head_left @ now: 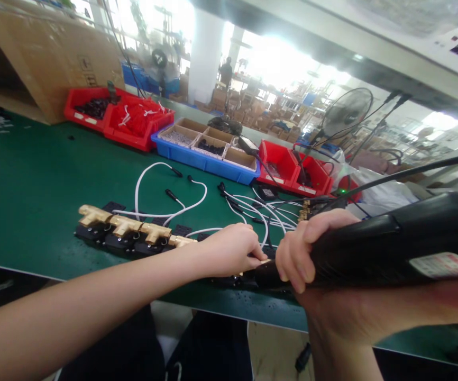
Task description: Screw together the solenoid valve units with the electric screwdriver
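My right hand is wrapped round a black power tool with a cable, its nose pointing left toward a row of black parts. Close to the tool's nose, my left hand has its fingers pinched at a brass piece; what they grip is mostly hidden. Brass T-shaped fittings sit on black housings along the front of the green table, running left from my left hand. White cables with black connectors lie behind them.
Behind stand red bins, a blue divided tray and more red bins. A cardboard box is at the back left, a plastic bag at the right. A fan and a distant person are farther back.
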`<state>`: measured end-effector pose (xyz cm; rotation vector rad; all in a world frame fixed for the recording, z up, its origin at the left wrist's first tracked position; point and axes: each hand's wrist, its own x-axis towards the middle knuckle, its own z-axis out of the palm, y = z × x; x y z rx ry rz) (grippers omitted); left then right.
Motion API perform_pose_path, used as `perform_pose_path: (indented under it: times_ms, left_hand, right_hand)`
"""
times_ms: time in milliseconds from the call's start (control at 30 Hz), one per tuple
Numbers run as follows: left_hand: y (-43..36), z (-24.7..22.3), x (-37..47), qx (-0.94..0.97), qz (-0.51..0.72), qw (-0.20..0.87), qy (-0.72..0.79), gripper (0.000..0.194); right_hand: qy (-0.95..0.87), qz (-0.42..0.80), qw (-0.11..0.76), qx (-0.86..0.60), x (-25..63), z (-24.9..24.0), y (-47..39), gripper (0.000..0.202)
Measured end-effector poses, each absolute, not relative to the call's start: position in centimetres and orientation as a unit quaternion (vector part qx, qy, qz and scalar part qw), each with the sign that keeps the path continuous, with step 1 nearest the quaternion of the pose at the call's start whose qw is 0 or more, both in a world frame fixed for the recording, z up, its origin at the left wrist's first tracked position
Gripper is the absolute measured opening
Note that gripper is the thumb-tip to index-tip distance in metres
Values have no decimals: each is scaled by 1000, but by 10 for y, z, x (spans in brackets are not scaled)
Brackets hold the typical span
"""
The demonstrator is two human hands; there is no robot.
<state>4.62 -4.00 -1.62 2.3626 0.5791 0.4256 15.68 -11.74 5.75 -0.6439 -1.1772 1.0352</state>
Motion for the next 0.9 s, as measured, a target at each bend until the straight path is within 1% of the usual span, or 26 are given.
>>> perform_pose_path:
  times_ms: [133, 300, 433, 533, 667, 800, 900]
  left_hand:
    - [-38, -18, 46, 893, 167, 357, 218, 16]
    - [-38, -20, 45, 891, 169, 359, 222, 21]
    - [-40, -16, 47, 901, 158, 335, 227, 19]
    - [-43, -11, 42, 913, 149, 305, 227, 16]
    - [-48, -9, 23, 920, 188, 266, 217, 10]
    - [-53, -12, 5, 921, 191, 270, 205, 15]
    - [-54, -15, 0, 930, 186, 250, 195, 18]
  right_hand:
    - [-504, 481, 651, -300, 154, 58, -115, 68]
    - [-484, 483, 661, -308, 151, 53, -111, 67]
    - [-502, 464, 659, -312, 154, 58, -115, 71]
    - [-543, 457, 654, -263, 158, 63, -119, 69]
    - [-553, 466, 640, -260, 159, 60, -121, 71]
    - [-545, 476, 637, -265, 156, 55, -121, 72]
    - [-547, 475, 633, -272, 155, 54, -120, 73]
